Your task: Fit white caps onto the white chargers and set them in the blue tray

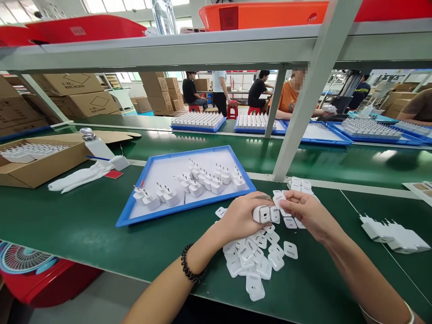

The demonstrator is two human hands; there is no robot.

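Note:
My left hand (241, 216) is closed around white plug chargers (261, 215), their port ends facing right; its fingers hide how many it holds. My right hand (307, 209) pinches a small white cover plate (278, 196) close beside those ends. Under both hands lies a loose pile of white cover plates (251, 256), some with port slots or printing. More plates (301, 183) sit in rows behind my right hand. Beyond my left hand, a blue-rimmed tray (165, 167) carries several white chargers (195, 189), pins up.
Several chargers (393, 235) lie at right. On the left are a cardboard box (43, 168) of white parts, a white glove (81, 176) and a pump bottle (97, 146). A slanted post (302, 94) and overhead shelf (168, 56) stand ahead. Filled trays (199, 120) and co-workers are beyond.

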